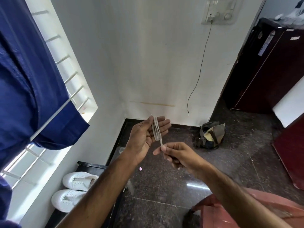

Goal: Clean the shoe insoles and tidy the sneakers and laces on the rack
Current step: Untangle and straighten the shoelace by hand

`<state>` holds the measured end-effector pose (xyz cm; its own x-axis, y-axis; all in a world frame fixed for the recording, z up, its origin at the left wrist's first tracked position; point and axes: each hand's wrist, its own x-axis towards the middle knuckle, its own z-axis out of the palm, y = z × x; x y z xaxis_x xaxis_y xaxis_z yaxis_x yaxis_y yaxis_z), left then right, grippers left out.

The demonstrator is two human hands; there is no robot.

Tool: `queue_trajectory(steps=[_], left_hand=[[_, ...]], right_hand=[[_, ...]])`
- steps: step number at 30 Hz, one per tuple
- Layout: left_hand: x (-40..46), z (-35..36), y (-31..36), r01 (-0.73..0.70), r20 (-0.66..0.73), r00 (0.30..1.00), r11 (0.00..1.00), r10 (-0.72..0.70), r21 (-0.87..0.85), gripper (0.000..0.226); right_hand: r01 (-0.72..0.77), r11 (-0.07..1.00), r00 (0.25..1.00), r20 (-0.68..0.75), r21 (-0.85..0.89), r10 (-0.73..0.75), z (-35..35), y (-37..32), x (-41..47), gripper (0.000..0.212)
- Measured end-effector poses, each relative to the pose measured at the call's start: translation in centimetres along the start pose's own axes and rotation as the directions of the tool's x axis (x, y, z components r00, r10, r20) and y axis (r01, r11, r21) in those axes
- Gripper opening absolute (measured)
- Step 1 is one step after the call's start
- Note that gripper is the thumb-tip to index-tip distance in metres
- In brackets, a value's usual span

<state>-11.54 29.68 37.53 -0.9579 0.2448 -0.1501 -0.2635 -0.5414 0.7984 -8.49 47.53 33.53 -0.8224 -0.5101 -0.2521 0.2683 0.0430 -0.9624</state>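
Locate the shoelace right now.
Head view, centre frame: the shoelace is wound around the left hand, its free end pinched by the right hand, above the dark floor.

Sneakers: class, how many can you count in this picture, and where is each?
2: one white sneaker on the dark rack by the wall, another beside it, nearer the camera. The arm may hide others.

— Bright daylight pours through the barred window on the left, a blue curtain bunched across it.
— And straight ahead, a white wall with a switch panel and 1 thin cable dangling down.
— Dark speckled floor, glossy.
— A maroon fridge right, a crumpled bag near the corner.
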Motion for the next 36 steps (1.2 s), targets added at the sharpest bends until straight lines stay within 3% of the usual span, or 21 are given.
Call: queue_trajectory(steps=[3, 6, 10, 13, 16, 19, 23, 26, 28, 33, 36], left_hand=[[-0.4, 0.3, 0.3, 0.033, 0.066, 0.997, 0.999, -0.035, 0.025, 0.041], [-0.9, 0.4, 0.3, 0.093, 0.121, 0.987, 0.989, -0.107, 0.114, 0.041], [-1.3, 0.3, -0.8, 0.155, 0.066, 0.981, 0.943, -0.182, 0.294, 0.041], [-0.8, 0.1, -1.3, 0.128, -0.045, 0.992, 0.973, -0.122, 0.193, 0.038], [-0.1, 0.0, -1.0, 0.054, -0.158, 0.987, 0.993, -0.036, 0.109, 0.030], [0.1, -0.1, -0.3, 0.009, -0.136, 0.991, 1.000, -0.006, 0.019, 0.037], [-0.3, -0.2, 0.4, -0.016, -0.050, 0.999, 0.999, 0.014, -0.036, 0.041], [-0.5, 0.0, 0.4, 0.000, 0.026, 1.000, 1.000, -0.001, 0.013, 0.042], [-0.8, 0.1, 0.3, 0.037, 0.069, 0.997, 0.995, -0.043, 0.089, 0.042], [-1.2, -0.1, -0.8, 0.117, 0.068, 0.987, 0.950, -0.143, 0.290, 0.042], [-0.8, -0.3, -1.2, 0.100, -0.011, 0.995, 0.944, -0.102, 0.313, 0.038]], right_hand=[[-0.127, 0.990, 0.992, 0.025, 0.067, 0.126, -1.5, 0.9, 1.5, 0.032], [-0.180, 0.984, 0.974, -0.141, -0.016, 0.176, -3.0, -0.7, 3.0, 0.023], [-0.055, 0.980, 0.976, -0.218, -0.193, 0.012, -3.3, -7.0, 3.9, 0.030], [0.084, 0.960, 0.970, -0.199, -0.269, -0.141, -1.9, -10.0, 2.8, 0.033], [0.149, 0.956, 0.975, -0.126, -0.252, -0.185, 0.5, -8.4, 1.1, 0.033], [0.078, 0.986, 0.996, -0.027, -0.144, -0.083, 2.3, -3.9, 0.3, 0.035], [-0.022, 0.996, 1.000, -0.007, 0.086, 0.022, 1.5, 0.5, 1.1, 0.029], [-0.108, 0.991, 0.993, -0.031, 0.073, 0.110, -0.3, 0.6, 1.8, 0.027], [-0.147, 0.988, 0.981, -0.119, 0.047, 0.151, -1.9, -0.5, 2.8, 0.027], [-0.002, 0.959, 0.984, -0.170, -0.284, -0.048, -3.6, -6.4, 4.7, 0.031], [0.115, 0.767, 0.949, -0.159, -0.632, -0.274, -2.5, -9.1, 4.2, 0.026]])
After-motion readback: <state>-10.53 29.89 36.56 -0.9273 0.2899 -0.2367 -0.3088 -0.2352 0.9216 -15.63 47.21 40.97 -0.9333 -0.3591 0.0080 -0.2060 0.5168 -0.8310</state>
